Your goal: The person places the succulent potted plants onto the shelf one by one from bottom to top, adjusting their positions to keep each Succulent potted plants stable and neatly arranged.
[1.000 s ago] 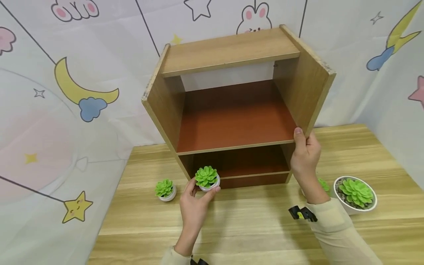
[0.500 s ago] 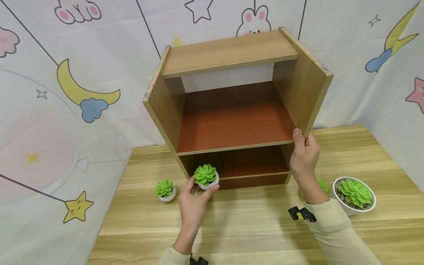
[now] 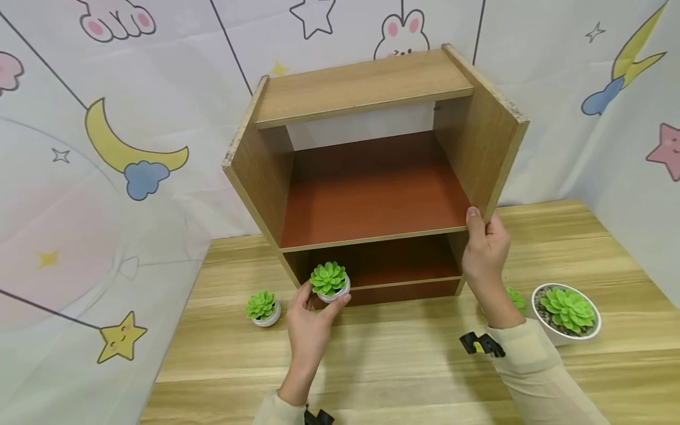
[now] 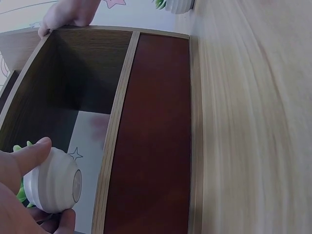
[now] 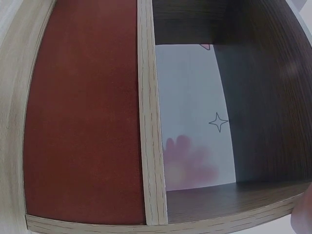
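My left hand (image 3: 310,327) grips a small white pot (image 4: 56,181) with a green succulent (image 3: 327,278) in it, raised in front of the shelf's lower compartment at its left side. Thumb and fingers close round the pot from opposite sides. A wooden shelf (image 3: 366,231) with a red-brown middle board stands on the table. My right hand (image 3: 485,254) holds the shelf's right side panel, the thumb lying at the middle board's front corner. In the right wrist view only a blurred bit of that hand shows at the right edge.
Another small potted succulent (image 3: 262,308) stands on the wooden table (image 3: 382,366) left of the shelf. On the right are a larger white pot with a succulent (image 3: 567,313) and a smaller succulent (image 3: 515,300), partly hidden by the right forearm. A patterned cloth (image 3: 143,248) hangs behind.
The held potted succulent has shifted very slightly up and left. The right hand keeps its hold on the shelf; the whole head view has drifted slightly.
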`<state>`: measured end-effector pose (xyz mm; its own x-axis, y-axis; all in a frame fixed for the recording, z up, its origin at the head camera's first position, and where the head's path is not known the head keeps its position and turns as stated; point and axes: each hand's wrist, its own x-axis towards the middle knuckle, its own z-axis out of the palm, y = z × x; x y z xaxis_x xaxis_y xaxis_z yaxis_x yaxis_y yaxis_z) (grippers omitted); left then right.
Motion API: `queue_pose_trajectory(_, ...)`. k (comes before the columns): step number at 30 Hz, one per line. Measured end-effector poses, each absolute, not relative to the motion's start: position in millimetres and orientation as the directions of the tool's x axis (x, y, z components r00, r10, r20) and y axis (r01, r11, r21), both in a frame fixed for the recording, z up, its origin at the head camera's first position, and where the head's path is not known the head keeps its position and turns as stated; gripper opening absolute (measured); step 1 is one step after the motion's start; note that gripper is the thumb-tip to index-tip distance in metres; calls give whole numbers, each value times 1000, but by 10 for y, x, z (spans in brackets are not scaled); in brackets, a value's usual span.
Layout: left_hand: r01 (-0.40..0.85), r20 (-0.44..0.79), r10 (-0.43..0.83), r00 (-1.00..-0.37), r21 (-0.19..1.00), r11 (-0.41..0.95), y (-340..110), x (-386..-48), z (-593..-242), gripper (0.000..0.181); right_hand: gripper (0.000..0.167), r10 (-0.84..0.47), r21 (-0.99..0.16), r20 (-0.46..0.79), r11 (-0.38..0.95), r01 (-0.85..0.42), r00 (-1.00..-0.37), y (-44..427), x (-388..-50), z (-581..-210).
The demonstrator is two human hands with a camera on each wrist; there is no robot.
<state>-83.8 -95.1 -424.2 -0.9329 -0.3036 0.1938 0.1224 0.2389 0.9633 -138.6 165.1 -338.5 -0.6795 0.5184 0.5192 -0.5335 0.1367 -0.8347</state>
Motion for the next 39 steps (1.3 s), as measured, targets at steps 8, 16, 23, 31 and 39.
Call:
queue_pose_trajectory(8, 133, 206, -304, -930, 961, 244, -944, -862, -4271, 58, 31, 524, -837, 512, 130, -531, -681, 1647, -1390, -3403)
queue_pose_trajectory(16, 171, 230, -295, -927, 962, 211, -934, -868, -4321, 65, 31, 527, -839, 509, 127, -530, -681, 1646, -1388, -3389)
queue_pose_trajectory(23, 154, 204, -313, -928, 972, 177, -899, -887, -4322, 72, 31, 530, -840, 508, 128, -528, -679, 1638, -1387, -3381)
queue_pose_trajectory(31, 109, 143, -325, -935, 986, 123, -846, -938, -4322, 71, 31, 526, -834, 514, 120, -539, -678, 1643, -1408, -3392)
queue_pose_trajectory(39, 78, 108, -325, -940, 992, 102, -818, -962, -4332, 78, 31, 522, -832, 516, 117, -542, -679, 1659, -1415, -3408)
